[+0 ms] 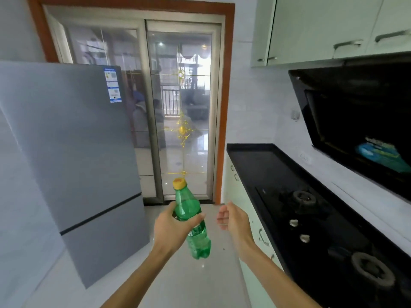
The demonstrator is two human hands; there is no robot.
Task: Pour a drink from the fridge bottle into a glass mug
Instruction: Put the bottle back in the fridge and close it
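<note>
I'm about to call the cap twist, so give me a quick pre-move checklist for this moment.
1. Green bottle held firmly: ok, left hand wraps its middle.
2. Yellow cap on: ok, seated and reachable at the top.
3. Right hand free: ok, open and empty beside the bottle.
4. Bottle near upright: ok, only slightly tilted.
5. Glass mug ready: cannot tell, none in view.
6. Landing surface: ok, the black counter left of the gas hob is bare.
</note>
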